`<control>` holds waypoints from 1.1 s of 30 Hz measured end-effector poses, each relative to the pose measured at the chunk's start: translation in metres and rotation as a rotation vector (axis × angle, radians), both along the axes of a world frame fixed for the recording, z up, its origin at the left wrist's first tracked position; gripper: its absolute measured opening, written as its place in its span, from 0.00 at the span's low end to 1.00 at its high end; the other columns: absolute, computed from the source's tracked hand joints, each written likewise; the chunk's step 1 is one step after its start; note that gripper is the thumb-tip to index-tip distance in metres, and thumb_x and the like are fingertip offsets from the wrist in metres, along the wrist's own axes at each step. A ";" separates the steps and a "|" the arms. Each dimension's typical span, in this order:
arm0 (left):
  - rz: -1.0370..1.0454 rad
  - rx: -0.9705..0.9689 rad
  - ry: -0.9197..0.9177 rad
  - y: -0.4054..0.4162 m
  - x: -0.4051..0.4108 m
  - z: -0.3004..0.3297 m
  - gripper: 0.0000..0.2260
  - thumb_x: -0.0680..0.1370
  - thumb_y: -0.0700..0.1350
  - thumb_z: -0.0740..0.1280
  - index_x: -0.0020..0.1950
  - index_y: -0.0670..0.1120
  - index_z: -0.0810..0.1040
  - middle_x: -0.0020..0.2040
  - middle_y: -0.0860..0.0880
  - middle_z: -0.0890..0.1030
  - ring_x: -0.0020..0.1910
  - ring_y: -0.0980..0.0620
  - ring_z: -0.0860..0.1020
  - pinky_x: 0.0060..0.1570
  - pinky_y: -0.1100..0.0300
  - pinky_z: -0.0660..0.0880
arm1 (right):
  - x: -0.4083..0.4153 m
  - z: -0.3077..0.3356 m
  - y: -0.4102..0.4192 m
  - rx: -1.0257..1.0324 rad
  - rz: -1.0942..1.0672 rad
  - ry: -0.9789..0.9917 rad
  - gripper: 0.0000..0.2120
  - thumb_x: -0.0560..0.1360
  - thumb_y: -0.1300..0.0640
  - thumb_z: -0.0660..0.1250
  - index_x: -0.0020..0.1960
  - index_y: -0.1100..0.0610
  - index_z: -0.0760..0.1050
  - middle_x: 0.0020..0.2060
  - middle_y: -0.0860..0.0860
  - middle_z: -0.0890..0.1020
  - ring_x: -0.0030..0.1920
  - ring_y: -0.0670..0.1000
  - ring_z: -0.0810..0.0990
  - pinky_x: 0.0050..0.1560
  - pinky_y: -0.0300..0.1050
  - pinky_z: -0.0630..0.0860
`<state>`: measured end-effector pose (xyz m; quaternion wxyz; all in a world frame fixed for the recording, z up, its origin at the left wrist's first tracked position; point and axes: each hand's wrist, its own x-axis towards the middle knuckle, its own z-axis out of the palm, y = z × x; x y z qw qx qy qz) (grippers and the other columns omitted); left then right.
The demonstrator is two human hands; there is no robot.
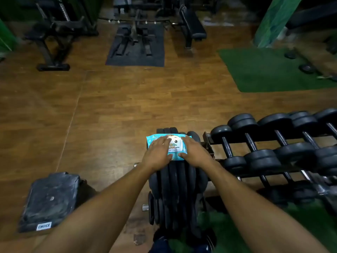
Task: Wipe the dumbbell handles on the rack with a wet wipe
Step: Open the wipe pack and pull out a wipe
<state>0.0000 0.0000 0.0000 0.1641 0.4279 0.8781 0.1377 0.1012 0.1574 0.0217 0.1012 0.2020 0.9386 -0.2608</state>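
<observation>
**Both hands on the wipes pack, dumbbells not touched yet**

So here's where we are: the pack of wet wipes (170,147) is lying flat on top of a stack of weight plates (176,178), right in front of us, with its long side running left to right. Our left hand (158,154) is laid over the left half and our right hand (193,152) over the right half. Both grips are loose, fingers spread flat on the wrapper, not clamped on anything. The left fingertips (164,139) sit up near the white flap in the middle, so we'd guess that hand peels it open while the right pins the pack down. No wipe is out yet as far as we can see.

The thing the next move hangs on: the dumbbell rack (215,143) is off to our right, starting just beside the plate stack. The dumbbells (255,139) lie with their handles (250,142) pointing roughly away from us and slightly left, heads at near and far ends. So the right hand is the nearer one, and a wipe would have to wrap across each handle and slide along it front to back. Nearest handle is the short one at the rack's left end.
</observation>
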 end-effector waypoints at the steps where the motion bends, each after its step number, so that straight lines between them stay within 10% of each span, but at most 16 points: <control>1: -0.004 -0.010 0.008 0.003 -0.004 -0.002 0.31 0.79 0.48 0.69 0.79 0.44 0.63 0.79 0.44 0.65 0.78 0.44 0.62 0.78 0.50 0.55 | -0.002 -0.002 0.002 -0.010 0.000 0.001 0.36 0.75 0.51 0.70 0.78 0.54 0.59 0.75 0.52 0.67 0.74 0.54 0.67 0.72 0.50 0.66; 18: -0.092 -0.142 0.178 0.010 -0.016 0.007 0.24 0.85 0.55 0.59 0.78 0.45 0.66 0.75 0.46 0.68 0.72 0.44 0.68 0.65 0.49 0.70 | -0.024 0.005 0.011 0.047 -0.055 -0.050 0.31 0.75 0.50 0.73 0.75 0.53 0.68 0.64 0.54 0.75 0.63 0.54 0.75 0.59 0.50 0.74; 24: 0.124 0.039 -0.043 0.018 -0.040 0.013 0.19 0.85 0.56 0.54 0.53 0.46 0.80 0.51 0.42 0.81 0.50 0.39 0.79 0.46 0.48 0.75 | -0.021 0.006 0.011 0.044 -0.048 -0.038 0.28 0.73 0.50 0.74 0.71 0.51 0.70 0.63 0.53 0.75 0.63 0.56 0.75 0.58 0.54 0.76; 33: 0.543 0.162 0.009 0.036 -0.064 0.012 0.05 0.81 0.43 0.66 0.52 0.42 0.76 0.52 0.39 0.80 0.51 0.37 0.78 0.44 0.50 0.72 | -0.021 0.008 0.011 0.041 -0.047 -0.064 0.30 0.74 0.51 0.73 0.74 0.49 0.67 0.67 0.51 0.73 0.65 0.54 0.74 0.59 0.54 0.76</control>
